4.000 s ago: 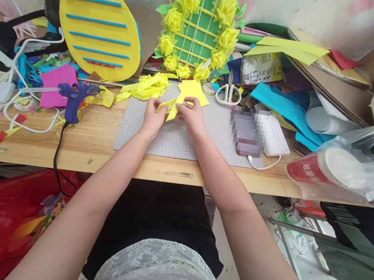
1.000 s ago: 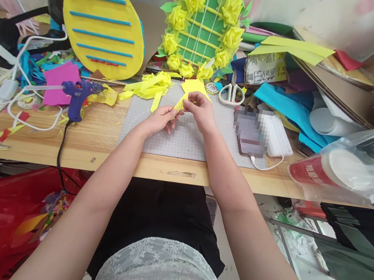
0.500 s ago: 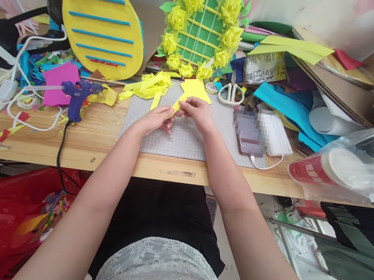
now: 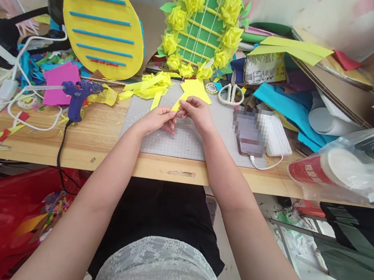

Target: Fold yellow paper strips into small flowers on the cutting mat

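Between my hands, over the grey cutting mat, is a narrow yellow paper strip. My left hand has its fingers closed at the strip's lower end. My right hand pinches the strip from the other side, thumb and fingertips together. Just beyond lie flat yellow paper sheets. To their left is a heap of cut yellow paper pieces, with one loose yellow strip on the mat. My fingers partly cover the strip I hold.
A blue glue gun stands at left with its cable. White-handled scissors, a phone and a white power bank sit right. Behind stand a yellow lute-shaped board and a green flowered one. A bagged cup is far right.
My left fingers have shifted slightly along the yellow strip. My right hand keeps its pinch in nearly the same place.
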`<state>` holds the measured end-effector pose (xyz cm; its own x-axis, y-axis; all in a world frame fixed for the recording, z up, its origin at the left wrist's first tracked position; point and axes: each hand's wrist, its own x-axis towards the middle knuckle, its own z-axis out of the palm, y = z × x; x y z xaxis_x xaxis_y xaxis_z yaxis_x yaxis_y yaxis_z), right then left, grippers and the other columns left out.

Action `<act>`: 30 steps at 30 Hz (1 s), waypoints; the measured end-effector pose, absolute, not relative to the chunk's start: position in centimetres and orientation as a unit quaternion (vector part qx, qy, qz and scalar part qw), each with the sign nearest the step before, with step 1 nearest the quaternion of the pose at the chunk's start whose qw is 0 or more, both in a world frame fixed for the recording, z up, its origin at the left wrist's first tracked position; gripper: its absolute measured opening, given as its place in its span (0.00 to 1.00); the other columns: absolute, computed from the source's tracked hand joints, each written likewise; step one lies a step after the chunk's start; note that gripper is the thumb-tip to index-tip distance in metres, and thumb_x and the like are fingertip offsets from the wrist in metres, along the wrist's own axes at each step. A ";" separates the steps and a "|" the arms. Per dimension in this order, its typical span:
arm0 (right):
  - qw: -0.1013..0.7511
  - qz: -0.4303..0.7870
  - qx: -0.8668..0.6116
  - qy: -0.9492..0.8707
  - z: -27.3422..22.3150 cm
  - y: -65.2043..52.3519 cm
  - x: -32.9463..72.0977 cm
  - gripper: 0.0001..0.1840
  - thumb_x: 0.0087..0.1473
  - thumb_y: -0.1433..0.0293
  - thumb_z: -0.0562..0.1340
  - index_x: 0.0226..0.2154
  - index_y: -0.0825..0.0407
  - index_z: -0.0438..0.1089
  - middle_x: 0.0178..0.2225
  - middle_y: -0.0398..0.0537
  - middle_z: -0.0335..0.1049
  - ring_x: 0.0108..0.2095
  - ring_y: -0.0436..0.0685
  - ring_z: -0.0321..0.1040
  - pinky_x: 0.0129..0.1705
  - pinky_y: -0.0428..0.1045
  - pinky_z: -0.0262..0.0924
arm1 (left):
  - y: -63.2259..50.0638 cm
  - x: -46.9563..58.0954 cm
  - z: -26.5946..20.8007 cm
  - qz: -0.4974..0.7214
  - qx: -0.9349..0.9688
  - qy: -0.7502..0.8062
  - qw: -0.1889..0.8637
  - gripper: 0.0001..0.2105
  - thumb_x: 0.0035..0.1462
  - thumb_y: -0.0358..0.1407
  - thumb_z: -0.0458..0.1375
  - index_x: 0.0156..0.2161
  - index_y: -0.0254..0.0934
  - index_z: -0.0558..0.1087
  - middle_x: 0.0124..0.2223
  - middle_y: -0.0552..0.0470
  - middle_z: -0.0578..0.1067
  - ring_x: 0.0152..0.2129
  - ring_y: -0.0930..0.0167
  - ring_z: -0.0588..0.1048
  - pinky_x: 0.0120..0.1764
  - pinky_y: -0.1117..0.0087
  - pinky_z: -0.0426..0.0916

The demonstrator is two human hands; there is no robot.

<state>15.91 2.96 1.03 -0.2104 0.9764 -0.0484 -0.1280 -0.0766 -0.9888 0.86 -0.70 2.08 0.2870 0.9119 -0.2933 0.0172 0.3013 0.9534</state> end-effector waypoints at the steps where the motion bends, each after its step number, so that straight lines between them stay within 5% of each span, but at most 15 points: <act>1: 0.462 0.599 -0.427 -0.495 1.0 3.0 15.9 0.18 0.44 0.61 0.70 0.23 0.52 0.62 0.21 0.35 0.68 0.19 0.42 0.61 0.23 0.40 0.57 | -0.7 0.9 2.1 0.346 0.481 0.487 0.642 0.11 0.62 0.29 0.51 0.28 0.30 0.67 0.24 0.56 0.68 0.17 0.80 0.67 0.26 0.71 0.75; 14: 0.442 0.565 -0.431 -0.548 1.8 2.2 15.5 0.18 0.46 0.64 0.69 0.19 0.52 0.60 0.16 0.33 0.60 0.18 0.42 0.52 0.23 0.42 0.50 | -0.7 0.9 2.2 0.373 0.469 0.469 0.649 0.08 0.62 0.30 0.52 0.29 0.33 0.65 0.22 0.62 0.60 0.14 0.82 0.60 0.25 0.73 0.75; 21: 0.466 0.536 -0.447 -0.544 1.1 2.6 15.4 0.20 0.45 0.63 0.70 0.17 0.52 0.60 0.14 0.33 0.56 0.17 0.42 0.50 0.22 0.42 0.48 | -0.5 1.4 2.3 0.420 0.455 0.510 0.597 0.06 0.60 0.34 0.56 0.37 0.32 0.70 0.30 0.55 0.73 0.26 0.77 0.76 0.32 0.73 0.74; 30: 0.461 0.565 -0.442 -0.522 1.4 1.9 14.6 0.24 0.42 0.55 0.70 0.16 0.53 0.60 0.15 0.34 0.54 0.18 0.42 0.47 0.20 0.43 0.44 | -0.3 2.1 1.9 0.442 0.454 0.537 0.557 0.06 0.59 0.31 0.57 0.31 0.31 0.70 0.24 0.57 0.74 0.21 0.78 0.75 0.26 0.78 0.71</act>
